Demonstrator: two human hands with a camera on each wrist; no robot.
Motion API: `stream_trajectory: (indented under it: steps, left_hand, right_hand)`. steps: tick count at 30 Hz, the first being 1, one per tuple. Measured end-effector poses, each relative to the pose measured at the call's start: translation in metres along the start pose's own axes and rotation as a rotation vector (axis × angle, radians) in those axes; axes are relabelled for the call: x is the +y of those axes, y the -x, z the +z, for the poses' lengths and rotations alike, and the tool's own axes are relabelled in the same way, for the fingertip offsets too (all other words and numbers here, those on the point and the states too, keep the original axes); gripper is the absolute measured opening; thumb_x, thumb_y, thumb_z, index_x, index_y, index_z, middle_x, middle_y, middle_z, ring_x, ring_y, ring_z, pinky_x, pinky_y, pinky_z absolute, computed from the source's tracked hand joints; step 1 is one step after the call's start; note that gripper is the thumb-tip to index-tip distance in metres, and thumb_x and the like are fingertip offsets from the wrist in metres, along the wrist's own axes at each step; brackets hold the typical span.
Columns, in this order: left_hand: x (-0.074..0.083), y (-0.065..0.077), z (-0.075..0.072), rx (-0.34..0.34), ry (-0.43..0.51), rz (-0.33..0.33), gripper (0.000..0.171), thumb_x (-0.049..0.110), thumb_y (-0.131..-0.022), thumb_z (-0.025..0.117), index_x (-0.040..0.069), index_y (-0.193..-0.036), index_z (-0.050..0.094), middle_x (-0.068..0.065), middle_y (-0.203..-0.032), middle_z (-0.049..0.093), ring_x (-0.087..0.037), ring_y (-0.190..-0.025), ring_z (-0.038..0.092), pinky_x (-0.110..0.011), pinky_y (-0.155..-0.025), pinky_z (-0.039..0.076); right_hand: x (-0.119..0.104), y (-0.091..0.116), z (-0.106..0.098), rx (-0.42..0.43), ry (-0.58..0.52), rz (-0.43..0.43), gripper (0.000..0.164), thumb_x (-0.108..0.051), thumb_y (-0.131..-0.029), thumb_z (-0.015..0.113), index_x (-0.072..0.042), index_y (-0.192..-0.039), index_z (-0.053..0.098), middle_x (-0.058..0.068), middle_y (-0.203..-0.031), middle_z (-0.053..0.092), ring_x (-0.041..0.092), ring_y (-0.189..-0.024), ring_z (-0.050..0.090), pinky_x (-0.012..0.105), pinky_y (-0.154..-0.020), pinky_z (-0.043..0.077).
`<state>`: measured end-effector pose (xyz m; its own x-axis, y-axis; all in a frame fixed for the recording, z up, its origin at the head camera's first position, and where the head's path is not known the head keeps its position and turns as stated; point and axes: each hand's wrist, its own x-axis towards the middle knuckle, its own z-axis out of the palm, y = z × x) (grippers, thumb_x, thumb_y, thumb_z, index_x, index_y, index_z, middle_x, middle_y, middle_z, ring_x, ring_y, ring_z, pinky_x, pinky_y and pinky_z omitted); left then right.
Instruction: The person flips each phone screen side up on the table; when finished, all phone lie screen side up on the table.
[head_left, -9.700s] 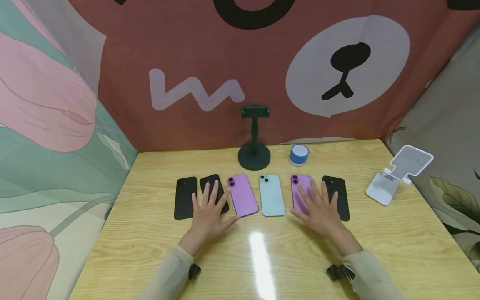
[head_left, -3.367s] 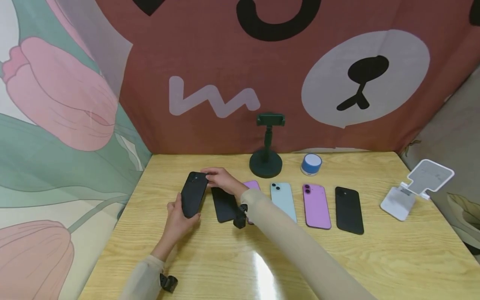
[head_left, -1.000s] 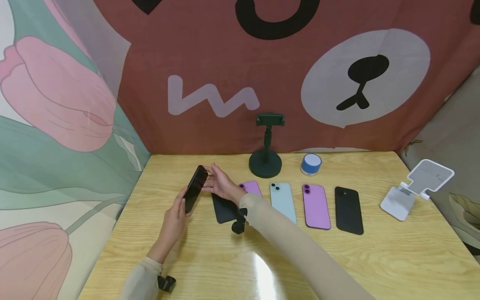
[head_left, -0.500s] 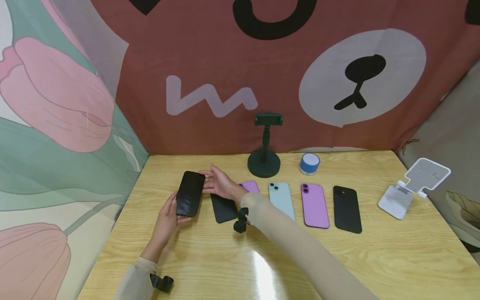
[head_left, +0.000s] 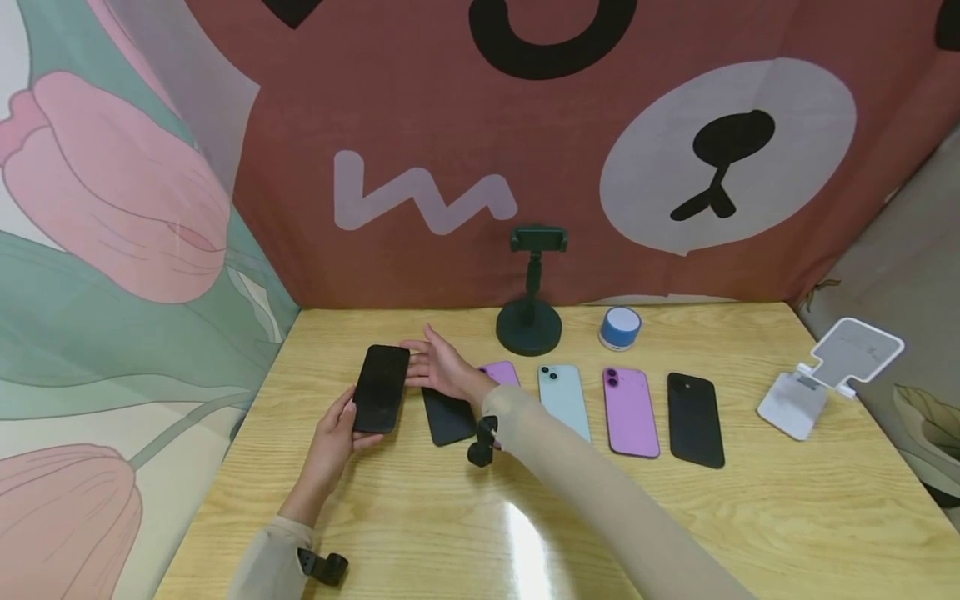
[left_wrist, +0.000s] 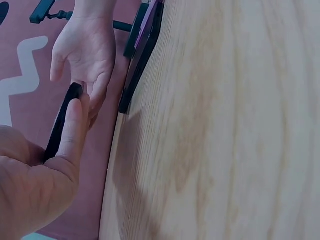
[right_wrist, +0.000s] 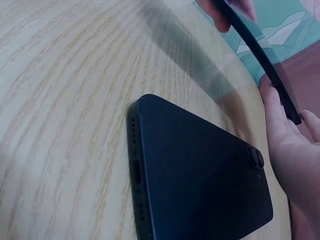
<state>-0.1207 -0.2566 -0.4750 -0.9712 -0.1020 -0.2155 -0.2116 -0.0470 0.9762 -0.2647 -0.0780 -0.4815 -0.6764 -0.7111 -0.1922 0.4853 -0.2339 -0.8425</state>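
A black smartphone (head_left: pixel 381 387) is tilted above the left of the table, its dark screen towards the head camera. My left hand (head_left: pixel 333 437) grips its lower left part, thumb along the edge and fingers behind. At its upper right corner are the extended fingers of my right hand (head_left: pixel 446 367), whose thumb points up, apart from the phone. In the right wrist view the held phone (right_wrist: pixel 265 62) appears edge-on. Beneath my right hand another black phone (right_wrist: pixel 200 165) lies back up, its camera end farther off. A purple phone (head_left: pixel 502 372) beside it is partly hidden by my right forearm.
Further right lie a light blue phone (head_left: pixel 564 400), a purple phone (head_left: pixel 632 412) and a black phone (head_left: pixel 695 421), all back up. Behind them stand a dark green phone holder (head_left: pixel 528 325) and a blue-and-white cylinder (head_left: pixel 620 329). A white folding stand (head_left: pixel 791 406) is at right.
Both hands were spread over the row of phones at first. The leftmost black phone has since been lifted and turned from back to screen; in the last half second it barely moves.
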Motion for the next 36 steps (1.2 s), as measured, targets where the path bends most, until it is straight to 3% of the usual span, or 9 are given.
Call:
stream_trajectory:
  steps: [4,9,12,19,27,36]
  left_hand:
    - [0.001,0.001,-0.001,0.004,-0.023,-0.038,0.054,0.025,-0.104,0.031,0.005,-0.151,0.015,-0.028,-0.145,0.029,-0.011,-0.076,0.066,-0.03,-0.075,0.055]
    - [0.001,0.005,-0.003,-0.005,-0.105,-0.069,0.064,0.033,-0.101,0.042,0.006,-0.152,0.013,-0.031,-0.139,0.034,-0.016,-0.091,0.065,-0.028,-0.081,0.052]
    - [0.001,0.007,-0.002,-0.01,-0.136,-0.069,0.069,0.034,-0.099,0.047,0.006,-0.152,0.012,-0.032,-0.138,0.034,-0.023,-0.102,0.061,-0.029,-0.084,0.051]
    - [0.001,0.009,-0.001,0.012,-0.215,-0.077,0.074,0.034,-0.097,0.053,0.007,-0.152,0.012,-0.034,-0.149,0.015,-0.035,-0.117,0.05,-0.029,-0.086,0.051]
    - [-0.001,0.009,-0.001,0.029,-0.231,-0.085,0.075,0.03,-0.097,0.054,0.007,-0.152,0.009,-0.03,-0.142,0.028,-0.033,-0.112,0.053,-0.031,-0.086,0.051]
    - [-0.004,0.008,-0.006,-0.031,-0.273,-0.077,0.088,0.03,-0.093,0.06,0.01,-0.152,-0.002,-0.031,-0.147,0.019,-0.042,-0.126,0.04,-0.041,-0.09,0.048]
  right_hand:
    - [-0.002,0.001,0.004,0.04,-0.008,0.035,0.076,-0.058,-0.098,0.014,-0.002,-0.149,0.022,0.032,-0.146,0.025,0.044,-0.131,0.033,0.051,-0.107,0.03]
    - [-0.001,0.001,0.003,0.05,-0.016,0.05,0.079,-0.062,-0.096,0.014,-0.004,-0.15,0.022,0.033,-0.151,0.009,0.046,-0.134,0.026,0.05,-0.108,0.028]
    - [0.0,0.001,0.002,0.044,-0.011,0.049,0.081,-0.063,-0.095,0.015,-0.005,-0.15,0.021,0.033,-0.151,0.008,0.047,-0.134,0.025,0.05,-0.108,0.028]
    - [0.002,0.0,0.003,0.037,-0.031,0.051,0.082,-0.066,-0.094,0.017,-0.007,-0.152,0.016,0.033,-0.149,0.015,0.05,-0.131,0.028,0.052,-0.108,0.027]
    - [0.003,0.003,0.009,0.046,-0.078,0.064,0.079,-0.064,-0.095,0.02,-0.012,-0.153,0.011,0.035,-0.15,0.008,0.054,-0.133,0.019,0.055,-0.109,0.022]
    - [0.005,0.003,0.016,0.085,-0.075,0.078,0.078,-0.064,-0.094,0.021,-0.015,-0.153,0.012,0.033,-0.151,0.0,0.054,-0.135,0.011,0.055,-0.11,0.018]
